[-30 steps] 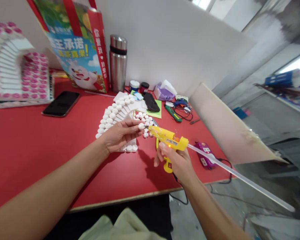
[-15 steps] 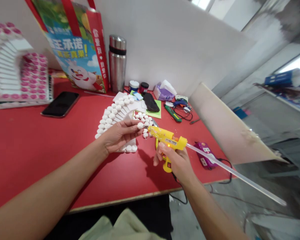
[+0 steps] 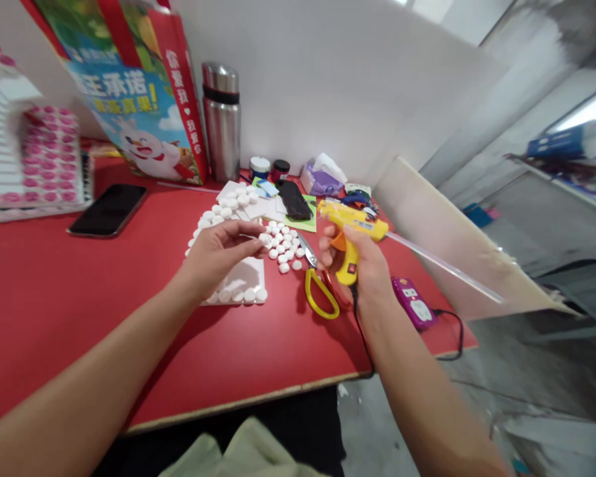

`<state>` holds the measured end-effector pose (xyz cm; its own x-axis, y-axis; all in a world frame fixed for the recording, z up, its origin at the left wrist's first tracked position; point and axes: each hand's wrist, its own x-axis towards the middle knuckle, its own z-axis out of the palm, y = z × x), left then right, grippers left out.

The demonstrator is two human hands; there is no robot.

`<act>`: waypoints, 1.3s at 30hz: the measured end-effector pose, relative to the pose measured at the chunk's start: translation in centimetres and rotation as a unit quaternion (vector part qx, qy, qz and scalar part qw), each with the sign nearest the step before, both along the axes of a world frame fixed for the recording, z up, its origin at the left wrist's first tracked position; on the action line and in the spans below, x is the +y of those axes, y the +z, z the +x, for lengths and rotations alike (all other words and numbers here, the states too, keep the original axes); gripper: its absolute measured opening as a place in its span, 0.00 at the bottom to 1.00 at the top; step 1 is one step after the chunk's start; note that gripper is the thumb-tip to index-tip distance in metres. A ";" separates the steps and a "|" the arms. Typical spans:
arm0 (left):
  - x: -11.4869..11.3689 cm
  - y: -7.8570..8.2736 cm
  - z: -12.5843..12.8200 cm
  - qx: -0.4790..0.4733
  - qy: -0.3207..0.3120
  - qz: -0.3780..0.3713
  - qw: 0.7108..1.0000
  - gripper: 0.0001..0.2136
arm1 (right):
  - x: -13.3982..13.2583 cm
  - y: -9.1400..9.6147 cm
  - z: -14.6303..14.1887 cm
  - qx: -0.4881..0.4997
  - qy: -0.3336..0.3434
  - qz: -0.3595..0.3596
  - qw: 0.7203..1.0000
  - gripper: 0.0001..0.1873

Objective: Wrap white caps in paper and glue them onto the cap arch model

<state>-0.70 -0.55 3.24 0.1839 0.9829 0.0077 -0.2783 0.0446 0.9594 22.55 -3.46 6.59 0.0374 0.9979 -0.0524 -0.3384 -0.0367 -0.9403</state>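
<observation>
My left hand pinches a small white round piece between thumb and fingertips. It hovers over a white panel edged with rows of similar white pieces, hiding part of it. My right hand grips a yellow hot glue gun by its handle, nozzle pointing left and raised above the table. A long translucent glue stick sticks out of the gun's back. Between the hands lies a cluster of loose white round pieces. Scissors with a yellow handle rest just left of my right hand.
On the red table are a phone, a steel flask, a printed bag, jars, a tissue pack and a purple power socket. A pink-and-white decorated piece stands left. A cord hangs from the gun.
The glue gun has moved up and right, away from the white piece at my left fingertips. My left hand has shifted slightly left and up over the panel. The scissors now show fully.
</observation>
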 end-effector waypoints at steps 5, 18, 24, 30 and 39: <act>0.4 -0.9 -0.3 0.248 0.038 0.175 0.952 0.08 | 3.2 -1.8 -0.7 0.038 -0.020 -0.015 0.999 0.20; 1.9 -0.5 1.8 0.631 -0.040 0.310 0.710 0.10 | 3.7 -4.1 0.4 0.059 -0.020 -0.017 0.998 0.15; 2.6 -0.9 1.9 0.603 -0.043 0.306 0.735 0.09 | 3.7 -4.4 0.5 0.069 -0.016 -0.018 0.997 0.16; 2.6 -1.5 1.8 0.637 -0.032 0.331 0.696 0.09 | 3.8 -4.5 0.6 0.079 -0.001 -0.011 0.997 0.14; 2.8 -2.3 1.2 0.657 -0.034 0.386 0.647 0.11 | 4.0 -4.9 0.7 0.086 -0.002 -0.008 0.996 0.13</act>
